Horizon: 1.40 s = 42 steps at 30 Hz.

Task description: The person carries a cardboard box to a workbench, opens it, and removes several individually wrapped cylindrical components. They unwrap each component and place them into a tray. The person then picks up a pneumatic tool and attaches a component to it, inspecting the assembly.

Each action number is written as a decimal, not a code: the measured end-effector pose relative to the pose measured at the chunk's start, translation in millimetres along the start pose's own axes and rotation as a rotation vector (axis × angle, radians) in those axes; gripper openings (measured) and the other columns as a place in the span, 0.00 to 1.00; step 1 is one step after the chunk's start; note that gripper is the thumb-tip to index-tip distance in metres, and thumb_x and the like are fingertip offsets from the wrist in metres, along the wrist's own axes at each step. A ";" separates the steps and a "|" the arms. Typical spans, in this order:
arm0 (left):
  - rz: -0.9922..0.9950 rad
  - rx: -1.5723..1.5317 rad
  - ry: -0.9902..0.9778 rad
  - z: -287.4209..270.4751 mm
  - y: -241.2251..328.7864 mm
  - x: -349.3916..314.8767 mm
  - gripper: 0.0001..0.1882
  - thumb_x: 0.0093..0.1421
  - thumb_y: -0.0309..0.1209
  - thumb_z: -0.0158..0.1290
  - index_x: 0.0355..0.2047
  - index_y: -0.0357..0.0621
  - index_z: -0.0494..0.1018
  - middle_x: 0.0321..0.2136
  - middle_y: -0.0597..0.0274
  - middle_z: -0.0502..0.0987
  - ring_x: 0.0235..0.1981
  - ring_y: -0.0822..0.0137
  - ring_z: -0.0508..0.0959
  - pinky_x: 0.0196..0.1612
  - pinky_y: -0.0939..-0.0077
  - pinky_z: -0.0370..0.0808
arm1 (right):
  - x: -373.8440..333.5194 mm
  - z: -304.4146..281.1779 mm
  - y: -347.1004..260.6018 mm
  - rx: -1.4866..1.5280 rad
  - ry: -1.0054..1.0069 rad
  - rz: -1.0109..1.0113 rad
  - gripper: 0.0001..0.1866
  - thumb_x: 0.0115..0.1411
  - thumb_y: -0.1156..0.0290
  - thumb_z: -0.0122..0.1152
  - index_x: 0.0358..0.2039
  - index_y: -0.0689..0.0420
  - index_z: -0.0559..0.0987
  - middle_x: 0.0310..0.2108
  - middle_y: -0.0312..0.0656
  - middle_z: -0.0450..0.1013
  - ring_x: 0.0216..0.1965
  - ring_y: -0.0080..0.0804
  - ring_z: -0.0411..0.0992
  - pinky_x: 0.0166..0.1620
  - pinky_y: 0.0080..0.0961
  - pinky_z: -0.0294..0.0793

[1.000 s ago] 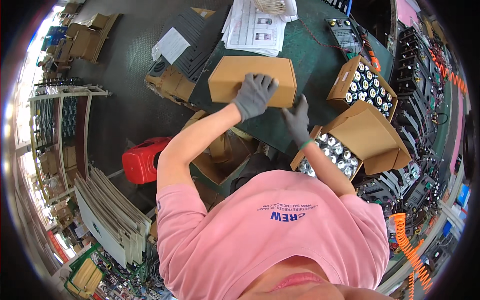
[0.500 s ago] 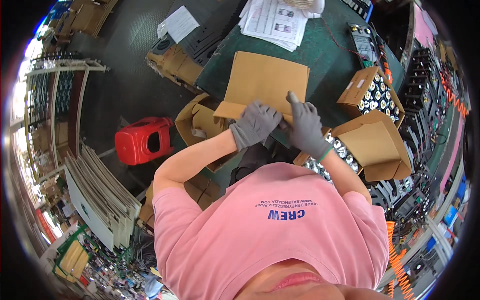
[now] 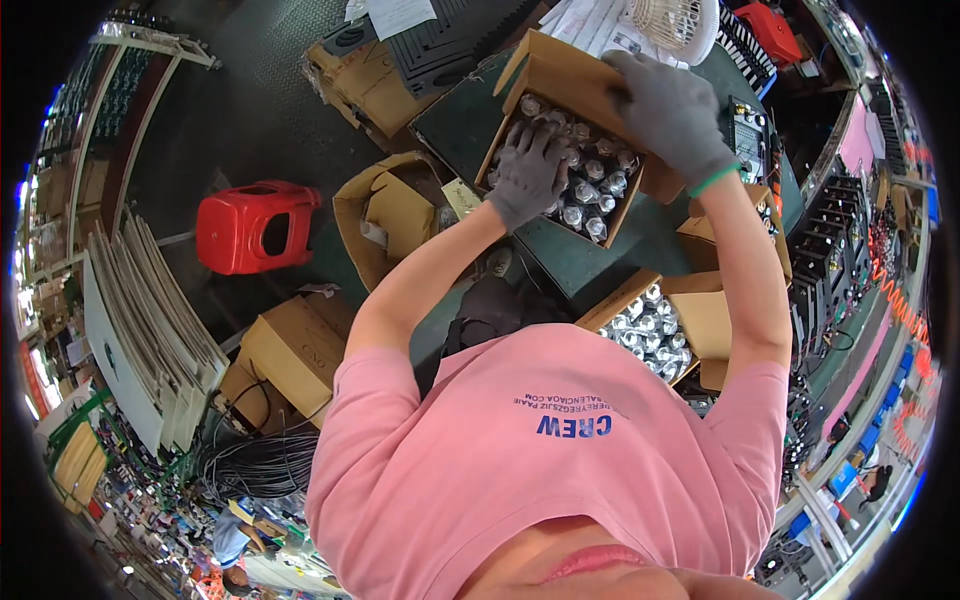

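Observation:
An opened cardboard box (image 3: 540, 70) full of silvery metal fittings (image 3: 590, 190) sits on the green table with its flap raised. My left hand (image 3: 530, 172), in a grey glove, lies over the fittings at the box's left side, fingers spread across them. At the far right corner my gloved right hand (image 3: 675, 112) grips the raised cardboard; part of its fingers is hidden. Closer to me, a second open box (image 3: 610, 305) holds more such fittings (image 3: 648, 330).
A third box (image 3: 705, 235) stands beyond my right forearm. Left of the table are an open carton (image 3: 350, 205) and a red plastic stool (image 3: 255, 228). Papers (image 3: 590, 28) and a white fan (image 3: 680, 25) are at the back. The table's green edge (image 3: 440, 115) runs along the left.
The box's flap was closed under both hands; now it stands raised and the fittings show. My hands have moved farther forward and apart, and the view has shifted.

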<state>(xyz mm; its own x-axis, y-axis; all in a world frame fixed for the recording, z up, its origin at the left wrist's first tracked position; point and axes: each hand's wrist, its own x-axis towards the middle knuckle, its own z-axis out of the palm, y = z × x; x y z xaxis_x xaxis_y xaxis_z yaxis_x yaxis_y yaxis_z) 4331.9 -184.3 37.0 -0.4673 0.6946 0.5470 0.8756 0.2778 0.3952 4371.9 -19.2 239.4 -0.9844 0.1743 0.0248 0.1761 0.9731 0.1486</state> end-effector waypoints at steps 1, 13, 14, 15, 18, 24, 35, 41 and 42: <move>-0.046 0.061 -0.066 15.0 -3.2 0.1 0.21 0.57 0.38 0.52 0.48 0.41 0.71 0.52 0.52 0.69 0.59 0.51 0.64 0.60 0.52 0.59 | 7.7 1.8 -7.8 0.021 -0.005 -0.011 0.18 0.59 0.59 0.56 0.49 0.46 0.75 0.36 0.42 0.78 0.36 0.43 0.78 0.38 0.39 0.77; -0.245 0.032 -0.500 49.6 -36.3 6.3 0.32 0.61 0.48 0.46 0.62 0.47 0.61 0.62 0.55 0.61 0.64 0.53 0.59 0.62 0.48 0.56 | -2.4 10.8 -84.1 0.221 -0.143 -0.225 0.11 0.53 0.67 0.58 0.37 0.53 0.78 0.35 0.43 0.73 0.37 0.43 0.77 0.39 0.38 0.77; -0.241 0.036 -0.512 48.1 -36.2 6.3 0.32 0.61 0.48 0.46 0.62 0.48 0.60 0.62 0.55 0.61 0.64 0.53 0.59 0.62 0.48 0.56 | -3.9 11.1 -85.0 0.233 -0.139 -0.221 0.11 0.53 0.68 0.58 0.37 0.53 0.78 0.35 0.42 0.73 0.37 0.42 0.77 0.38 0.38 0.77; -0.237 0.042 -0.518 48.2 -35.5 4.5 0.32 0.61 0.48 0.46 0.62 0.48 0.60 0.62 0.55 0.61 0.64 0.53 0.59 0.61 0.47 0.56 | -6.3 11.1 -86.1 0.222 -0.146 -0.247 0.11 0.52 0.68 0.58 0.38 0.53 0.78 0.35 0.42 0.73 0.37 0.42 0.76 0.38 0.37 0.77; -0.205 0.050 -0.499 52.4 -34.8 2.9 0.31 0.61 0.48 0.45 0.62 0.48 0.60 0.62 0.55 0.61 0.64 0.54 0.58 0.61 0.46 0.56 | -19.0 13.5 -87.2 0.175 -0.147 -0.320 0.14 0.51 0.68 0.59 0.39 0.55 0.77 0.34 0.42 0.72 0.36 0.39 0.75 0.35 0.35 0.76; -0.200 0.174 -0.407 55.0 -55.3 -0.1 0.31 0.62 0.48 0.42 0.62 0.48 0.60 0.63 0.56 0.60 0.65 0.54 0.58 0.60 0.44 0.57 | -56.1 39.6 -85.5 0.093 -0.031 -0.428 0.18 0.48 0.66 0.61 0.41 0.57 0.75 0.33 0.39 0.71 0.33 0.35 0.73 0.31 0.32 0.75; -0.202 0.242 -0.409 58.1 -53.3 -3.5 0.30 0.64 0.48 0.38 0.63 0.49 0.59 0.64 0.57 0.60 0.66 0.55 0.56 0.58 0.41 0.57 | -99.7 74.8 -73.3 0.324 0.089 -0.252 0.19 0.45 0.68 0.62 0.41 0.52 0.78 0.30 0.35 0.73 0.31 0.35 0.74 0.30 0.32 0.75; -0.173 0.233 -0.467 55.7 -43.8 -2.5 0.30 0.65 0.48 0.36 0.64 0.50 0.59 0.64 0.57 0.60 0.67 0.55 0.55 0.57 0.39 0.57 | -114.4 70.9 -65.7 0.380 0.113 -0.185 0.23 0.41 0.71 0.63 0.43 0.49 0.79 0.29 0.35 0.73 0.31 0.36 0.74 0.30 0.33 0.75; -0.153 0.241 -0.478 57.7 -39.7 -0.9 0.30 0.65 0.48 0.36 0.64 0.50 0.59 0.64 0.58 0.60 0.67 0.55 0.55 0.56 0.39 0.57 | -124.6 62.3 -62.7 0.384 0.094 -0.186 0.24 0.40 0.71 0.62 0.44 0.49 0.78 0.28 0.35 0.73 0.31 0.37 0.73 0.30 0.33 0.75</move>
<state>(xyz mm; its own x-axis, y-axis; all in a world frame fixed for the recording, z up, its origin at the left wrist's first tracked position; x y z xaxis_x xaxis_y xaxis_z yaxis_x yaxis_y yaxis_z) 4304.6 -157.7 -21.8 -0.5327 0.8426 0.0789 0.8316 0.5039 0.2334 4483.6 -92.6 165.4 -0.9922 -0.0064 0.1248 -0.0339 0.9750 -0.2194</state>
